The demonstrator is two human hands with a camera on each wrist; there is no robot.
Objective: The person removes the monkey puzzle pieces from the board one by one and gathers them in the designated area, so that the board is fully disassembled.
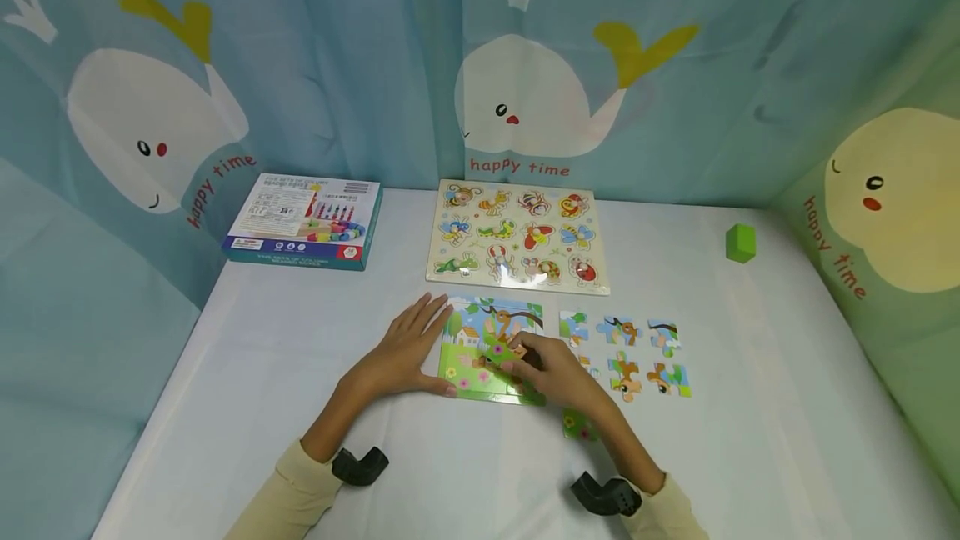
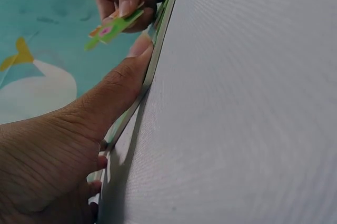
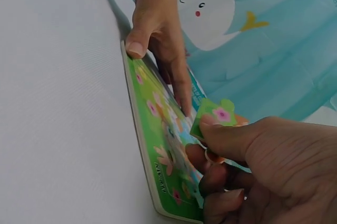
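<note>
A square jigsaw puzzle board (image 1: pixel 480 395) with a house, trees and flowers lies flat on the white table. My left hand (image 1: pixel 401 357) rests at its left side, fingers spread along the edge; the thumb touches the lower left corner, as the right wrist view also shows. Above the board my right hand (image 1: pixel 557 369) pinches a green puzzle piece (image 3: pixel 215 113) with a pink flower between thumb and fingers. The piece is tilted and clear of the board in the left wrist view. Part of the board's right side is hidden under the right hand.
Several loose puzzle pieces (image 1: pixel 624 373) lie right of the board, one green piece (image 1: pixel 577 423) nearer the front. Behind stands an insect peg puzzle (image 1: pixel 517 238). A boxed bead set (image 1: pixel 303 222) lies back left, a green block (image 1: pixel 741 242) far right. Curtains (image 1: pixel 360 65) enclose the table.
</note>
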